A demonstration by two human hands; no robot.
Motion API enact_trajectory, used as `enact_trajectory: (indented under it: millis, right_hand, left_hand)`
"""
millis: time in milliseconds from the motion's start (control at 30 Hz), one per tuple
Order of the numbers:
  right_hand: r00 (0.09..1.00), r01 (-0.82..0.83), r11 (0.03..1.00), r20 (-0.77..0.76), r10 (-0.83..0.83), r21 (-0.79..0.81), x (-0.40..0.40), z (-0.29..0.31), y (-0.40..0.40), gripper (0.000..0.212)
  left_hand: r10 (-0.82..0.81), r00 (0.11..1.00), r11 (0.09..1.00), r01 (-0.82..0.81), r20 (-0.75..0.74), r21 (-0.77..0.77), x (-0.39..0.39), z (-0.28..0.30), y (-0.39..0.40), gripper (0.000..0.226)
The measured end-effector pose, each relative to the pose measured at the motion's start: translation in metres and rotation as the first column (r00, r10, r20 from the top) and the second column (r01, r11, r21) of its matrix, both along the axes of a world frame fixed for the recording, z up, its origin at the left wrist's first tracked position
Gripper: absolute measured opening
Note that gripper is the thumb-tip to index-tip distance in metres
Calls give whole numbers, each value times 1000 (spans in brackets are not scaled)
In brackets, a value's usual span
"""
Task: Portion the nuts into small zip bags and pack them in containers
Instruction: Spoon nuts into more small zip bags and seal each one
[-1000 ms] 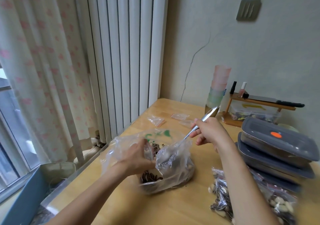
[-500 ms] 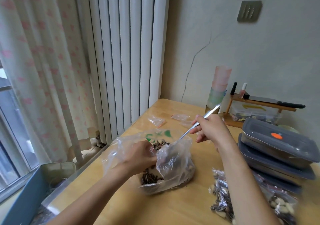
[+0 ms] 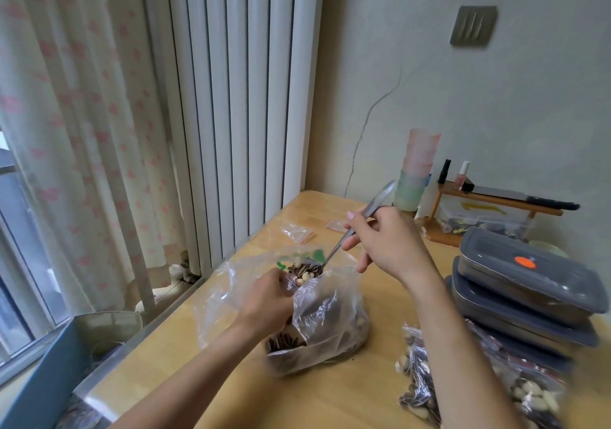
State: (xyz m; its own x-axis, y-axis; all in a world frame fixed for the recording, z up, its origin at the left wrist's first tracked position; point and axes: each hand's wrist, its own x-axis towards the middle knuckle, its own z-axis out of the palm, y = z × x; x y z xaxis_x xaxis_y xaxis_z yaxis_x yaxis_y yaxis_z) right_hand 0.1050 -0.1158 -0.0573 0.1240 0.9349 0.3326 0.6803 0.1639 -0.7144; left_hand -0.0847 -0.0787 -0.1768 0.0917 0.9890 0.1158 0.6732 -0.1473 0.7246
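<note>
A large clear plastic bag point(image 3: 330, 322) of dark seeds and pale nuts sits on the wooden table point(image 3: 330, 402). My left hand point(image 3: 267, 299) reaches into its mouth and grips something small there; I cannot tell what. My right hand point(image 3: 386, 240) holds a metal spoon point(image 3: 360, 222) by its handle. The spoon's bowl is raised at the bag's mouth with a heap of seeds and nuts point(image 3: 304, 271) on it. Filled small zip bags point(image 3: 463, 382) lie in a pile at the front right. Empty zip bags point(image 3: 297, 232) lie farther back.
Grey lidded containers point(image 3: 522, 293) are stacked at the right. Behind them stand stacked plastic cups point(image 3: 418, 170) and a small wooden rack point(image 3: 489, 203) with bottles and a knife. A radiator and a curtain are at the left, beyond the table edge.
The spoon has come up out of the big bag with a load of seeds and nuts. My right hand has lifted a little; my left hand stays at the bag's mouth.
</note>
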Motion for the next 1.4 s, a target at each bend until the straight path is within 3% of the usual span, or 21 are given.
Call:
enact_trajectory:
  millis: [200, 367, 500, 700, 800, 1067, 1133, 1267, 1400]
  right_hand:
    - [978, -136, 991, 159, 132, 14, -7, 5, -6, 25]
    - [975, -131, 983, 194, 104, 130, -14, 8, -10, 24]
    - [965, -165, 972, 230, 124, 167, -19, 9, -12, 24]
    - [962, -142, 948, 267, 64, 284, -21, 6, -8, 27]
    - [955, -94, 934, 295, -13, 346, -20, 2, -4, 34]
    - [939, -154, 933, 341, 35, 327, -21, 0, -2, 31]
    - [934, -150, 915, 358, 7, 374, -21, -2, 0, 31]
    - [924, -185, 919, 381, 42, 348, -21, -3, 2, 40]
    - [920, -205, 914, 388, 58, 351, -20, -5, 4, 41]
  left_hand:
    - [13, 999, 999, -15, 50, 50, -1, -6, 3, 15]
    - [24, 999, 997, -27, 47, 74, -1, -3, 2, 6]
    - [-6, 992, 995, -7, 126, 102, -1, -1, 2, 29]
    - [1, 982, 994, -21, 189, 105, -2, -5, 5, 18]
    - [8, 983, 998, -20, 184, 66, 1, -1, 0, 30]
    - [-15, 976, 993, -12, 215, 120, -3, -9, 9, 27]
    - [0, 970, 995, -24, 241, 96, 0, -11, 9, 33]
    - [1, 983, 998, -12, 185, 57, -3, -8, 9, 16]
    - [6, 977, 1000, -9, 215, 11, -4, -12, 11, 18]
